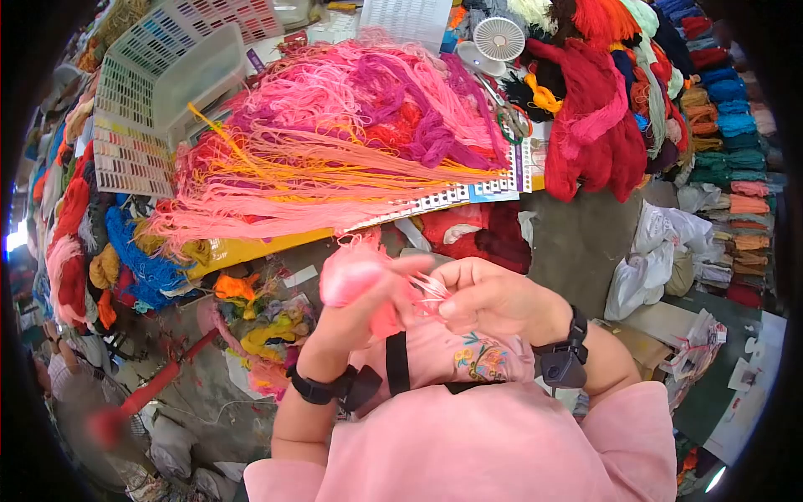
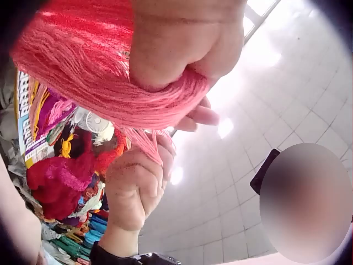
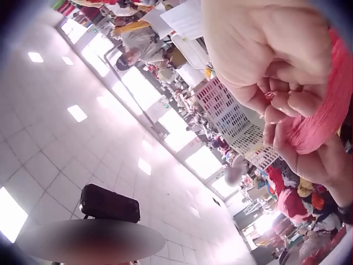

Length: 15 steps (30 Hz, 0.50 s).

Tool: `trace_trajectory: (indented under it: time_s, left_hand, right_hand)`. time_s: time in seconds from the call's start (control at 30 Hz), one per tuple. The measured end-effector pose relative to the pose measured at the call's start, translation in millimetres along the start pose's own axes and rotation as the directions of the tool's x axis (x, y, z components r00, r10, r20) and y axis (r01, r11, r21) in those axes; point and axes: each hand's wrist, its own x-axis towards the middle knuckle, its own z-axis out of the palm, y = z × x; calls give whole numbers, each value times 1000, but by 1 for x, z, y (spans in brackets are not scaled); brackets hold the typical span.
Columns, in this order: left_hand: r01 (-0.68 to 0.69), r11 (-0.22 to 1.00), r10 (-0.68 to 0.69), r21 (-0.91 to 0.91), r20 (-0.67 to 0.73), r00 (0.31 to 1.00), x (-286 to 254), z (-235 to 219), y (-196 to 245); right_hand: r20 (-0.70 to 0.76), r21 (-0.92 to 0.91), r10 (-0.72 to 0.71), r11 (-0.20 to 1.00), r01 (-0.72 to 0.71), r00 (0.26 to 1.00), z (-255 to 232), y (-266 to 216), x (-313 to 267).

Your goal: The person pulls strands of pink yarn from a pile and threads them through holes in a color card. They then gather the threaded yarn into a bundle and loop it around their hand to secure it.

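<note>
Evidently, a pink skein (image 2: 105,94) is being handled in mid-air, off the worktop (image 1: 242,251) and before its near edge. It is being held by the left hand (image 1: 376,299), passing between thumb and fingers, while a few strands (image 1: 431,290) are being pinched by the right hand (image 1: 493,297), whose fingers are being kept tightly curled. The step in hand is seemingly being given to parting or tying those strands; the next move is probably calling for a steady left hold and a careful pull, lest a snarl be made.

The skein is being shown as soft, matte and finely stranded, bent into a thick loop; the pinched strands are being stretched thin and pale. On the worktop, a tangled pile (image 1: 335,109) of pink, magenta and orange yarn is being spread, its long salmon threads being laid roughly along the near edge. A stiff, holed card (image 1: 443,198) is being partly covered there. Toward the left end, a rigid slotted basket (image 1: 125,159) is being stood beside a smooth, translucent bin (image 1: 201,75).
</note>
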Motion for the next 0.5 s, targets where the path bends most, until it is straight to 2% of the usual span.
trace_trajectory:
  time_s: [0.03, 0.07, 0.1, 0.13, 0.17, 0.23, 0.27, 0.3, 0.33, 0.37, 0.4, 0.43, 0.47, 0.5]
  left_hand:
    - [133, 902, -128, 411, -41, 991, 7, 3, 3]
    - [237, 867, -156, 439, -213, 965, 12, 9, 3]
    - [241, 866, -158, 438, -217, 963, 18, 3, 6]
    - [307, 915, -284, 263, -122, 951, 26, -6, 11]
    - [384, 919, -385, 85, -5, 923, 34, -12, 13]
    - [383, 921, -377, 75, -79, 923, 49, -19, 12]
    - [335, 940, -341, -67, -263, 903, 54, -32, 13]
    - [251, 948, -314, -195, -444, 839, 58, -50, 15]
    - [16, 860, -222, -511, -345, 912, 51, -89, 4]
    - [-173, 619, -89, -766, -288, 954, 34, -137, -11]
    - [-286, 531, -50, -797, -366, 929, 16, -173, -18]
    - [-391, 436, -21, -811, -443, 896, -7, -211, -23]
    - [-401, 525, 22, -751, -459, 888, -50, -271, -33]
    - [-408, 604, 67, -684, -467, 882, -82, -311, -43]
  right_hand:
    - [-89, -178, 1, 984, -17, 996, -1, -5, -3]
    - [-89, -175, 4, 984, -19, 996, -4, -13, -7]
    - [-197, -558, -97, 829, -30, 976, -8, -22, -11]
    - [-251, -839, -231, 536, -92, 940, -12, -30, -14]
    - [-252, -836, -227, 541, -93, 941, -15, -34, -14]
    - [-112, -765, -270, 638, 90, 956, -25, -43, -12]
    - [-92, -647, -383, 725, 237, 919, -39, -49, -9]
    - [-72, -400, -477, 818, 413, 876, -57, -59, -9]
    - [-115, -140, -538, 841, 523, 835, -72, -69, -11]
    - [-125, 94, -573, 806, 584, 810, -98, -82, -14]
    - [-134, 321, -606, 722, 613, 784, -124, -96, -17]
    - [-122, 470, -648, 630, 619, 752, -158, -105, -24]
    - [-198, 422, -651, 618, 663, 733, -193, -118, -34]
    - [-302, 293, -660, 623, 726, 688, -226, -132, -42]
